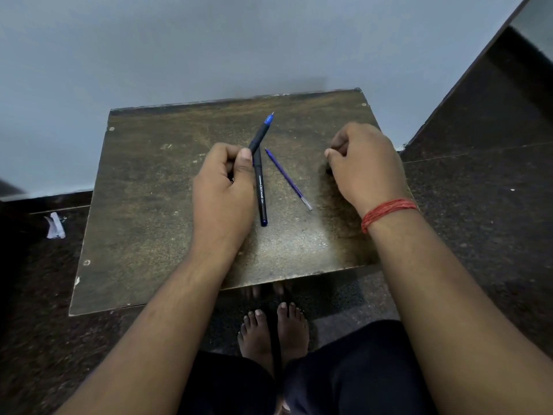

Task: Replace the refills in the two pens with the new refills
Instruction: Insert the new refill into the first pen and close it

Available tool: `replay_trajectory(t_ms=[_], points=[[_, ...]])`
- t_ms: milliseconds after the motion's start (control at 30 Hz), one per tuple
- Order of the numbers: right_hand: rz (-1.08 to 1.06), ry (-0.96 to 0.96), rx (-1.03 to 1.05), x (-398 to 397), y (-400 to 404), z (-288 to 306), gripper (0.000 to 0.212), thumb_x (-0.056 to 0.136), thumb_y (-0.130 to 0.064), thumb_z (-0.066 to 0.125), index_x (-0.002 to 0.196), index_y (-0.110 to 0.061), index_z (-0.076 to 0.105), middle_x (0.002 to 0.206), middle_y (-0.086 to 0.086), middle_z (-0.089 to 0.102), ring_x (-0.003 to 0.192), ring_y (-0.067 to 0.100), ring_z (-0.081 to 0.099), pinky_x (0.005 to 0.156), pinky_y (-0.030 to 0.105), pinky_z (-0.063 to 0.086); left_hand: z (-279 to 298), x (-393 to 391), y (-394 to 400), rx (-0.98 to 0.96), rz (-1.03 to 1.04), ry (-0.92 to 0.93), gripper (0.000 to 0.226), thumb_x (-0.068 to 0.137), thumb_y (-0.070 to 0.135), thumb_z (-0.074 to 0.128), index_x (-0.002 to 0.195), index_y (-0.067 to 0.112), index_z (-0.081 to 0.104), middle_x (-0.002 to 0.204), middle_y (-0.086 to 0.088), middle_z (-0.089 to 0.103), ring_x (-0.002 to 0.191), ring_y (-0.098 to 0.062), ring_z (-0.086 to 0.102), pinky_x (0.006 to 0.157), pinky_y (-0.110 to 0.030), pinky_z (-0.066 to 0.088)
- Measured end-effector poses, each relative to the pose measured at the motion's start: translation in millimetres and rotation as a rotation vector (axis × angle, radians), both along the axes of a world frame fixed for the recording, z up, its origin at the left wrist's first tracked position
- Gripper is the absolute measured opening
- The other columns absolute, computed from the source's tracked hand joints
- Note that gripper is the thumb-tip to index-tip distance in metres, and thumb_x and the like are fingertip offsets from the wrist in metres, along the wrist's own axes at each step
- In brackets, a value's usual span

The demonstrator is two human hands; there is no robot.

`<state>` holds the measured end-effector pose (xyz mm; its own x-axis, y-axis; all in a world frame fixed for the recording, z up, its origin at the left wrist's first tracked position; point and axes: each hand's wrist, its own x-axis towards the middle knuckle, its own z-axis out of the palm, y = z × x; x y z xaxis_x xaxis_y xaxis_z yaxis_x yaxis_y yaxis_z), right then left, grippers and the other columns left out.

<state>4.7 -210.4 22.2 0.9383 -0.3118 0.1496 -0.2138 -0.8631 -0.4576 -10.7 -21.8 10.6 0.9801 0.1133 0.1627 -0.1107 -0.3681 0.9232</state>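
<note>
Bare feet are seen nearest, on the dark floor between two dark-clothed knees, just short of the near edge of a worn brown table. Over the table's middle, the left hand is curled round a black pen, which is pinched under the thumb and held tilted, its blue tip pointing far and slightly right. Just right of that hand, a second black pen with white lettering is laid flat on the table, running near to far, its far end hidden behind the held pen. A thin blue refill is laid diagonally just right of it, apart from it, with its clear end nearer and further right. The right hand, a red thread band at its wrist, is held over the table's right side with fingers curled under; whether anything is grasped in it cannot be told. A crumpled white scrap is seen on the floor at the left.
</note>
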Motion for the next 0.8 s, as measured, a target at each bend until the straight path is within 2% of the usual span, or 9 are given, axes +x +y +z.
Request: replay_trajectory(t_ms=[167, 333, 467, 533, 600, 667, 733, 800], points=[[0.041, 0.059, -0.149, 0.9, 10.5, 1.1, 0.015, 0.095, -0.028, 0.062, 0.104, -0.017, 0.059, 0.109, 0.006, 0.061, 0.109, 0.029, 0.052, 0.081, 0.036, 0.041, 0.8, -0.8, -0.8, -0.008, -0.005, 0.016, 0.022, 0.103, 0.031, 0.048, 0.082, 0.027, 0.053, 0.071, 0.004, 0.056, 0.060, -0.007, 0.045, 0.053, -0.025, 0.038], [0.083, 0.096, -0.173, 0.9, 22.3, 1.8, 0.020, 0.096, -0.022, 0.058, 0.113, -0.014, 0.060, 0.116, 0.010, 0.060, 0.112, 0.031, 0.054, 0.083, 0.036, 0.044, 1.7, -1.0, -0.8, -0.012, -0.005, 0.025, 0.022, 0.103, 0.031, 0.048, 0.082, 0.026, 0.053, 0.071, 0.003, 0.056, 0.058, -0.006, 0.044, 0.051, -0.020, 0.036], [0.107, 0.074, -0.124, 3.4, 28.1, 1.8, 0.023, 0.098, -0.020, 0.050, 0.116, -0.014, 0.063, 0.111, 0.006, 0.057, 0.097, 0.025, 0.055, 0.076, 0.031, 0.040, 1.8, -0.6, -0.6, -0.014, -0.008, 0.027, 0.022, 0.103, 0.031, 0.048, 0.083, 0.025, 0.054, 0.070, 0.004, 0.055, 0.059, -0.006, 0.045, 0.052, -0.020, 0.037], [0.103, 0.022, 0.043, 4.1, 29.9, 3.2, 0.024, 0.097, -0.020, 0.051, 0.118, -0.018, 0.064, 0.109, 0.001, 0.057, 0.090, 0.017, 0.053, 0.077, 0.029, 0.043, 1.0, 0.0, -0.5, -0.017, -0.009, 0.025, 0.022, 0.103, 0.031, 0.048, 0.083, 0.024, 0.054, 0.070, 0.006, 0.055, 0.060, -0.006, 0.045, 0.053, -0.021, 0.037], [0.084, -0.078, 0.298, 3.9, 31.5, 3.6, 0.020, 0.094, -0.017, 0.056, 0.110, -0.020, 0.067, 0.099, -0.002, 0.064, 0.085, 0.014, 0.060, 0.077, 0.029, 0.051, -0.1, 0.3, -0.9, -0.015, -0.011, 0.024, 0.022, 0.103, 0.030, 0.049, 0.083, 0.022, 0.055, 0.069, 0.007, 0.055, 0.060, -0.007, 0.045, 0.054, -0.024, 0.037], [0.026, -0.162, 0.669, 3.1, 32.6, 3.0, 0.016, 0.092, -0.011, 0.058, 0.101, -0.018, 0.069, 0.083, -0.006, 0.068, 0.074, 0.013, 0.066, 0.064, 0.027, 0.054, -1.3, 0.2, -1.4, -0.008, -0.019, 0.020, 0.022, 0.103, 0.030, 0.049, 0.084, 0.020, 0.056, 0.069, 0.005, 0.055, 0.060, -0.009, 0.046, 0.055, -0.028, 0.037], [-0.028, -0.213, 1.069, 4.3, 33.1, 2.5, 0.014, 0.092, -0.004, 0.058, 0.097, -0.012, 0.069, 0.081, 0.003, 0.071, 0.067, 0.014, 0.067, 0.057, 0.026, 0.052, -1.4, -0.3, -2.0, -0.002, -0.033, 0.023, 0.022, 0.103, 0.030, 0.050, 0.084, 0.020, 0.056, 0.068, 0.004, 0.055, 0.059, -0.009, 0.045, 0.055, -0.028, 0.037], [-0.063, -0.236, 1.322, 6.5, 32.8, 2.1, 0.011, 0.095, -0.002, 0.058, 0.097, -0.008, 0.067, 0.085, 0.013, 0.071, 0.068, 0.018, 0.066, 0.060, 0.027, 0.053, -1.2, -0.9, -2.3, 0.005, -0.049, 0.018, 0.021, 0.102, 0.029, 0.051, 0.083, 0.022, 0.056, 0.067, 0.005, 0.055, 0.059, -0.008, 0.045, 0.055, -0.027, 0.038]])
